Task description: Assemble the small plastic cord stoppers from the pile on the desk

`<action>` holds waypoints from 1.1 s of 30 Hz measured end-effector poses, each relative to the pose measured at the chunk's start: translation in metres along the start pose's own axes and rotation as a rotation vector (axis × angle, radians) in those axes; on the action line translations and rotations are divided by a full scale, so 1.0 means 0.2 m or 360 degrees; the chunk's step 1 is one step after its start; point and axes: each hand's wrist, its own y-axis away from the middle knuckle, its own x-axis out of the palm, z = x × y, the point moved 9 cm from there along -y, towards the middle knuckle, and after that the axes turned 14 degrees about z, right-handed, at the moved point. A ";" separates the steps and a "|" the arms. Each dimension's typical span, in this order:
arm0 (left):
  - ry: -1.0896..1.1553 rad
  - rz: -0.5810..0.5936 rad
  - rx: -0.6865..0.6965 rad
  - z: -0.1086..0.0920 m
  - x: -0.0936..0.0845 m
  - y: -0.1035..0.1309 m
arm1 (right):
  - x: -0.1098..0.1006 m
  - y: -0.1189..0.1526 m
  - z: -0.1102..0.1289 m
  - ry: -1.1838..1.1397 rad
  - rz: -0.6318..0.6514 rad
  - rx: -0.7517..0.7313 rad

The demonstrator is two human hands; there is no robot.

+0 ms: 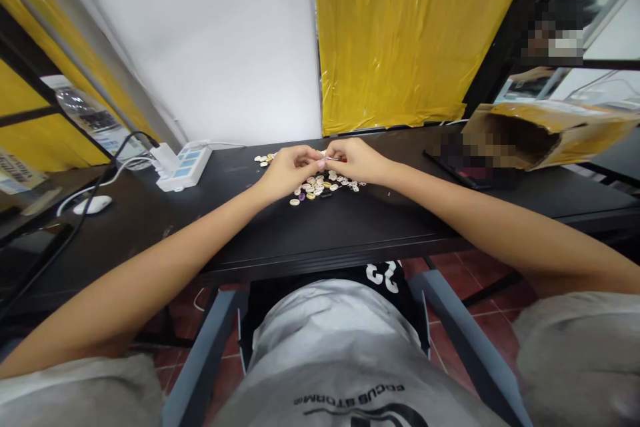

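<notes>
My left hand and my right hand meet over the middle of the black table, fingertips nearly touching. Each has its thumb and fingers pinched together. Whatever they pinch is too small to name; a thin, light sliver shows by the right fingers. Just below and between the hands lies a loose spread of small oval button-like pieces, mostly cream. Among them are a purple piece and a black piece. A few more cream pieces lie left of my left hand.
At the left stand a white power strip with a plugged-in charger, a white mouse and a plastic bottle. Cables cross there. To the right are a dark phone-like slab and an open cardboard box. A wall and yellow sheeting rise behind.
</notes>
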 end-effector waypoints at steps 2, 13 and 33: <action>0.0119 -0.0021 -0.0054 0.01 -0.01 0.00 | 0.01 0.00 0.02 -0.0080 0.0006 -0.0103; 0.0288 -0.0156 -0.0185 0.02 -0.03 0.01 | 0.05 0.01 0.02 -0.0534 0.0078 -0.0003; 0.0504 -0.0102 -0.0172 0.06 0.00 0.00 | 0.02 0.02 0.02 -0.0364 0.0035 0.0003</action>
